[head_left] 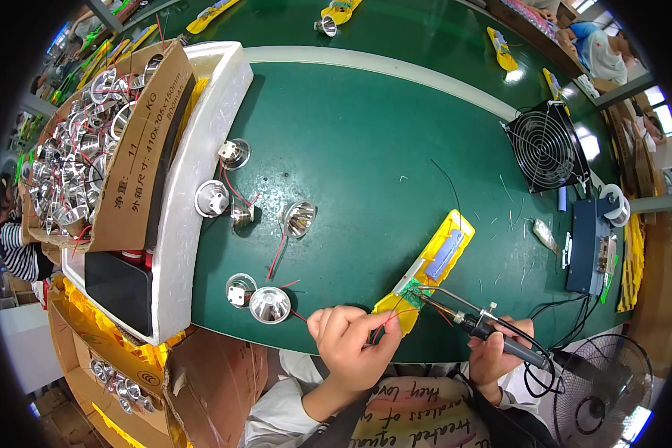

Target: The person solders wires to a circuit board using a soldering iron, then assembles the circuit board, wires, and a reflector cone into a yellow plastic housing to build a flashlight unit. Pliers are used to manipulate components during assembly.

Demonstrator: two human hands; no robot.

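A yellow torch housing (407, 317) lies open at the table's near edge. Inside it are a blue cylindrical battery (446, 254) and a small green circuit board (409, 291). My left hand (352, 345) is closed in a pinch on a thin red wire (390, 319), just left of the housing. My right hand (494, 352) grips a soldering iron (476, 325), with a thin bent metal tube clamped along it. Its tip points at the circuit board; whether they touch I cannot tell. A silver reflector (270, 305) sits left of my left hand, its red wire running toward my fingers.
More reflectors (301, 219) lie on the green table. A cardboard box (138, 160) full of reflectors sits on a white foam tray (178, 272) at left. To the right stand a black fan (547, 148) and a blue-grey device (588, 246) with a wire spool (614, 203).
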